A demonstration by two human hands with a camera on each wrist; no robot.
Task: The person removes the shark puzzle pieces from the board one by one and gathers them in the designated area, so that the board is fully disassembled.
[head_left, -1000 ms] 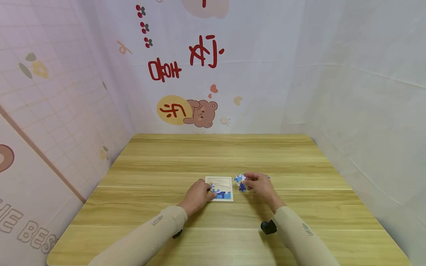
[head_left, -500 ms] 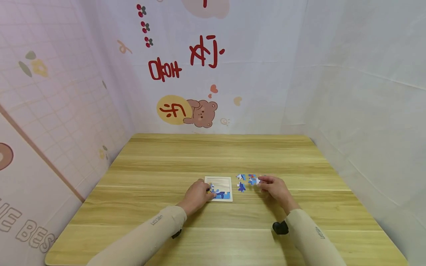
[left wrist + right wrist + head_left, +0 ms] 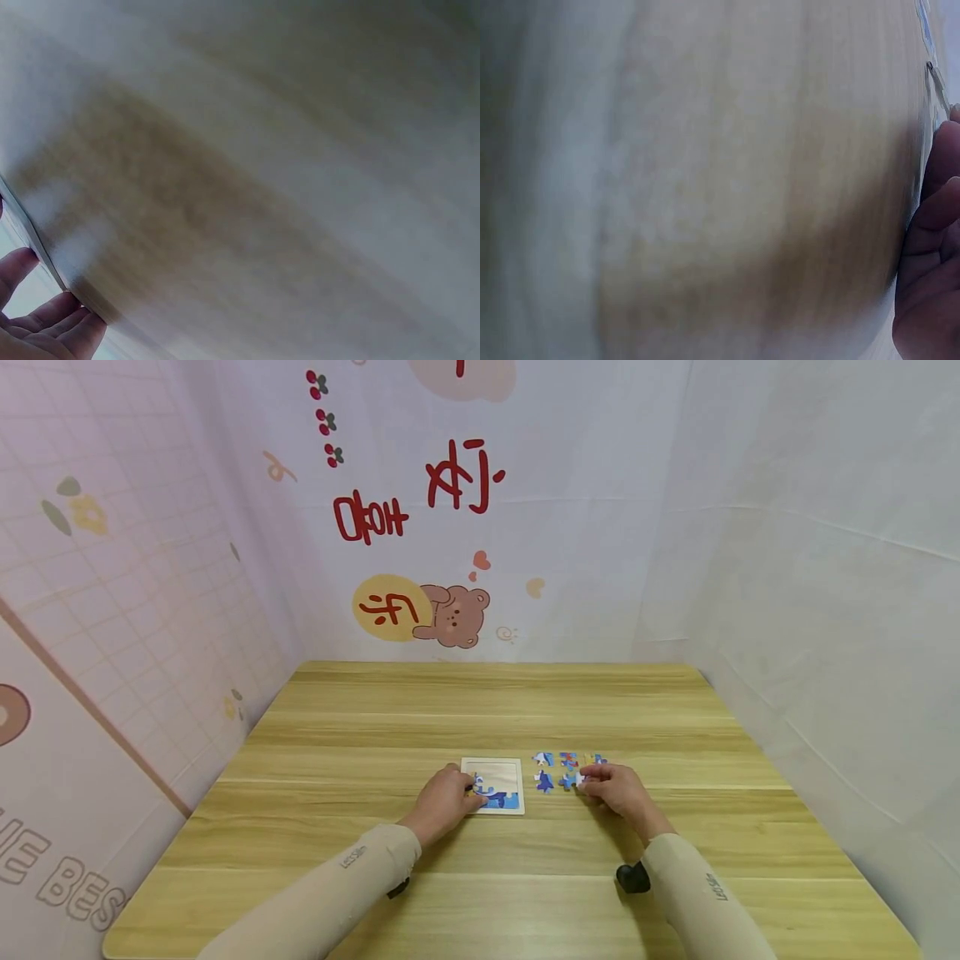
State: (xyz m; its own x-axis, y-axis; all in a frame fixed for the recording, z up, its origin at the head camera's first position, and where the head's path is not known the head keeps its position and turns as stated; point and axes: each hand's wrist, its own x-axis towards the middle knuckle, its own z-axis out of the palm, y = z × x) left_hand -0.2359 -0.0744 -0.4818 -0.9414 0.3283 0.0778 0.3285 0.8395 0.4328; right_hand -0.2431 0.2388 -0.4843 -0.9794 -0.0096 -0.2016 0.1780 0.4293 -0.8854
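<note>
A printed white wall [image 3: 592, 527] rises at twelve o'clock behind a wood-grain surface [image 3: 480, 710], where two hands work at a puzzle.
The left hand [image 3: 442, 802] grips the frame [image 3: 498, 760] at its nine-o'clock edge; fitted pieces [image 3: 504, 801] line the frame's six-o'clock side. Well apart from it, the right hand [image 3: 621, 792] pinches a blue-and-white piece [image 3: 567, 782] at the frame's three o'clock. Loose pieces [image 3: 543, 782] lie between two and three o'clock of the frame.
</note>
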